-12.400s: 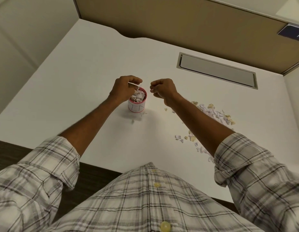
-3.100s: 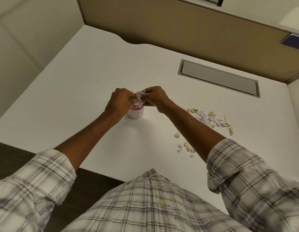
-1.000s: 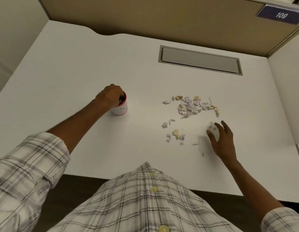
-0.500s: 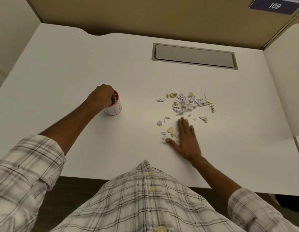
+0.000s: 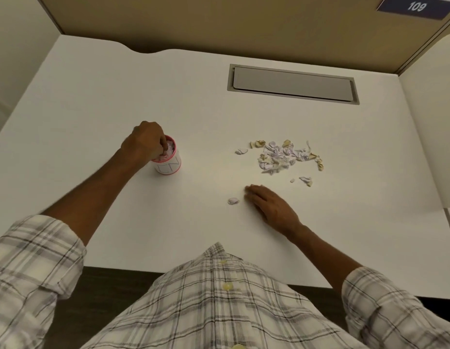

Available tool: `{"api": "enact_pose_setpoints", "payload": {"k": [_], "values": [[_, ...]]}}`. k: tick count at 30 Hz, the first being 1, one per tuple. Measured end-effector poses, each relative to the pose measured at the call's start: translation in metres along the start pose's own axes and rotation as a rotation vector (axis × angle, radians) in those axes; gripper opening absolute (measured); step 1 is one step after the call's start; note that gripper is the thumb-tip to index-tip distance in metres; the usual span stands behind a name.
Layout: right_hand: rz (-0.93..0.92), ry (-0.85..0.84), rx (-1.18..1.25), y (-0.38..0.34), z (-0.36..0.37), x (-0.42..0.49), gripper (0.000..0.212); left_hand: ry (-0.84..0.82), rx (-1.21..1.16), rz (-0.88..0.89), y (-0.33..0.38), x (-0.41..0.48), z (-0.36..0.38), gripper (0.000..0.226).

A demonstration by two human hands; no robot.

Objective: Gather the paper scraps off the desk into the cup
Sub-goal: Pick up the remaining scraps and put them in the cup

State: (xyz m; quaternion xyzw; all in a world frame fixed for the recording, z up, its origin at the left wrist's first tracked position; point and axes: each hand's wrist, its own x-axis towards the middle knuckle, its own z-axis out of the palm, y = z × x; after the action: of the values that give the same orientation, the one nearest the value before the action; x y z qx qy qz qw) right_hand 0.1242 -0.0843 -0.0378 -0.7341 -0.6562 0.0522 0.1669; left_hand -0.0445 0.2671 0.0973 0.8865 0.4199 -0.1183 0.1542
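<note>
Your left hand (image 5: 146,143) grips the cup (image 5: 168,165) at its rim, left of centre. Your right hand (image 5: 269,206) lies flat on the desk (image 5: 93,102), fingers straight, just right of one loose scrap (image 5: 233,201). The paper scraps (image 5: 282,156) lie farther off.

The left hand (image 5: 146,143) grips the cup (image 5: 169,166) at the rim and covers its near-left side. The fingers reaching inside are out of sight. Markings on the cup wall are too faint to read. The right hand (image 5: 268,206) is blurred at its far end, and anything beneath its palm is hidden. The scraps (image 5: 284,156) in the pile are too small to count. The sign (image 5: 415,7) is cut by the top edge. Both sleeves (image 5: 35,260) run off the bottom corners.
</note>
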Motion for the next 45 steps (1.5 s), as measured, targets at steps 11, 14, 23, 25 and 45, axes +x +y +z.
{"api": "enact_pose_setpoints", "payload": {"k": [11, 14, 23, 25, 45], "values": [[0.558, -0.016, 0.013, 0.077, -0.052, -0.026, 0.080, 0.055, -0.546, 0.338, 0.071, -0.065, 0.053, 0.006], [0.464, -0.070, 0.010, 0.072, -0.051, -0.008, 0.074, -0.092, -0.476, 0.368, 0.094, -0.077, 0.107, 0.020], [0.187, -0.055, -0.034, 0.032, -0.036, -0.016, 0.037, -0.069, -0.582, 0.363, 0.107, -0.083, 0.167, 0.018], [0.160, -0.056, -0.063, 0.035, -0.039, -0.036, 0.033, -0.054, -0.602, 0.352, 0.110, -0.079, 0.169, 0.016], [0.363, -0.255, -0.015, 0.123, -0.067, 0.046, 0.062, 0.101, -0.409, 0.655, 0.163, -0.060, 0.179, 0.026]]}}
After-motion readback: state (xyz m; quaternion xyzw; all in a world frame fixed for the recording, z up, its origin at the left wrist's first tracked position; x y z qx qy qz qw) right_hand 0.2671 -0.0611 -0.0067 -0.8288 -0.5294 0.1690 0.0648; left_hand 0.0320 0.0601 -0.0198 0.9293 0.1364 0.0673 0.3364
